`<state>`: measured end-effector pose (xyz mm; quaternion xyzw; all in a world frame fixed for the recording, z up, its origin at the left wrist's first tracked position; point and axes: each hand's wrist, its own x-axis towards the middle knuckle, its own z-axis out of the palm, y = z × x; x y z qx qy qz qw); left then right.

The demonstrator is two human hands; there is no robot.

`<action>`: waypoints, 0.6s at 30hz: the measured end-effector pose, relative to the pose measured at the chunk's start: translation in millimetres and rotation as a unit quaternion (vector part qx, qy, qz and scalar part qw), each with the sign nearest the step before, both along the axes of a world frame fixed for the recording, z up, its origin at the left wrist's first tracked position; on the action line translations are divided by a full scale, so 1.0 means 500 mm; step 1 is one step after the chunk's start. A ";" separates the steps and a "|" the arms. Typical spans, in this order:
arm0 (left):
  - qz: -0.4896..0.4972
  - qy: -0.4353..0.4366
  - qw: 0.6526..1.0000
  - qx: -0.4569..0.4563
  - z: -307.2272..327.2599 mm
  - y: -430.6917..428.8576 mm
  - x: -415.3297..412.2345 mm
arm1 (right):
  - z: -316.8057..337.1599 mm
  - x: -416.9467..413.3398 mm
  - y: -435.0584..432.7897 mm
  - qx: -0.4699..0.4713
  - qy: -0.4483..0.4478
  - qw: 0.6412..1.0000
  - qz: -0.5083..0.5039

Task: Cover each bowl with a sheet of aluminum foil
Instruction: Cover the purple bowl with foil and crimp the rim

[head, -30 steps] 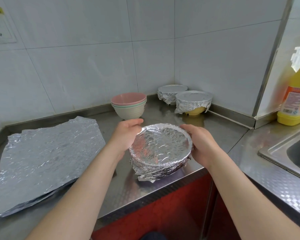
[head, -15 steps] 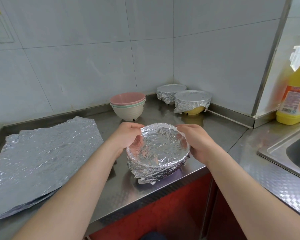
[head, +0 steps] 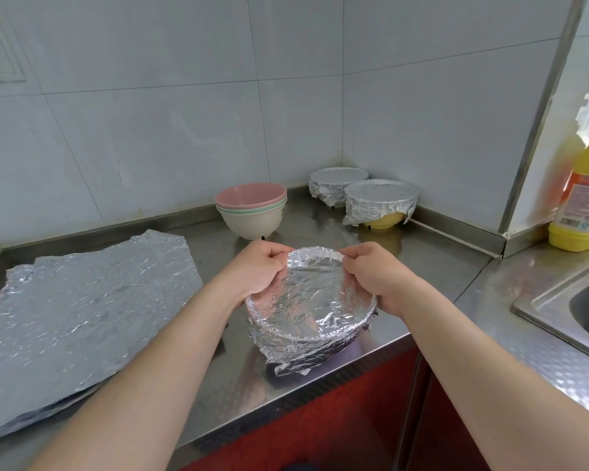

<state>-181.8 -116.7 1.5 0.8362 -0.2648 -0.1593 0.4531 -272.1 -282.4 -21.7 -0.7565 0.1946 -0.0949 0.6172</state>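
A bowl wrapped in crinkled foil (head: 308, 300) sits near the front edge of the steel counter (head: 432, 277). My left hand (head: 261, 270) grips its far-left rim, fingers curled over the foil. On the far-right rim my right hand (head: 376, 277) pinches the foil the same way. A loose flap of foil sticks out under the bowl toward me. Flat foil sheets (head: 82, 307) lie stacked on the left. A stack of uncovered bowls (head: 252, 209), pink on top, stands behind. In the corner stand two covered bowls, one grey (head: 337, 180) and one yellow (head: 380, 205).
A yellow bottle with an orange label (head: 582, 205) stands at the right by the wall. The steel sink (head: 578, 300) opens at the far right. Tiled walls close off the back and the corner. Below the counter edge is a red cabinet front (head: 337, 419).
Both hands slid from the bowl's sides up to its far rim, and the fingers now curl over the foil edge there. The bowl has stayed in place.
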 end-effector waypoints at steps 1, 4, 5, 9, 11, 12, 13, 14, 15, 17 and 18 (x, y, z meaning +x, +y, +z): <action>0.006 0.000 1.000 0.000 0.003 0.002 -0.004 | 0.001 0.002 -0.002 0.006 0.002 1.000 0.004; 0.033 0.009 0.999 -0.023 0.004 0.012 -0.011 | 0.007 -0.007 -0.009 0.040 -0.012 0.999 -0.014; 0.044 0.011 0.998 -0.031 0.003 0.016 -0.015 | 0.009 -0.011 -0.013 0.056 -0.029 0.998 -0.030; 0.167 0.017 0.978 -0.127 -0.031 0.044 -0.022 | -0.004 -0.066 0.002 0.115 -0.082 0.984 -0.105; 0.233 0.043 0.947 -0.217 -0.051 0.050 -0.034 | -0.026 -0.095 0.027 0.133 -0.114 0.974 -0.143; 0.243 0.051 0.934 -0.258 -0.059 0.050 -0.047 | -0.037 -0.104 0.043 0.150 -0.133 0.967 -0.158; 0.243 0.056 0.924 -0.290 -0.061 0.048 -0.068 | -0.047 -0.112 0.057 0.166 -0.151 0.959 -0.172; 0.243 0.061 0.918 -0.308 -0.062 0.048 -0.084 | -0.056 -0.114 0.071 0.180 -0.164 0.954 -0.175; 0.238 0.061 0.917 -0.314 -0.061 0.049 -0.102 | -0.062 -0.115 0.083 0.194 -0.173 0.950 -0.171; 0.239 0.036 0.928 -0.283 -0.067 0.059 -0.115 | -0.065 -0.109 0.102 0.218 -0.170 0.949 -0.154; 0.247 0.012 0.936 -0.250 -0.069 0.064 -0.110 | -0.063 -0.105 0.107 0.221 -0.167 0.949 -0.151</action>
